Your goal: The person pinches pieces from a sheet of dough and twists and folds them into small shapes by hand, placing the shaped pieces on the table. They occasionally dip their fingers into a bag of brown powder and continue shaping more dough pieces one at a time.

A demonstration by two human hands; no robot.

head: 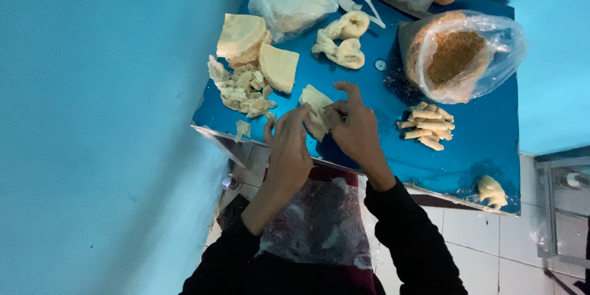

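Your left hand (287, 147) and right hand (355, 126) both pinch the pale pastry sheet (314, 107), apparently folding it, on the blue table (479, 147)

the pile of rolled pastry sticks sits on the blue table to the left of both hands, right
Not quite. In the head view the pile of rolled pastry sticks does sit on the blue table, but to the right of both hands, beyond the right hand, not beside the left hand.
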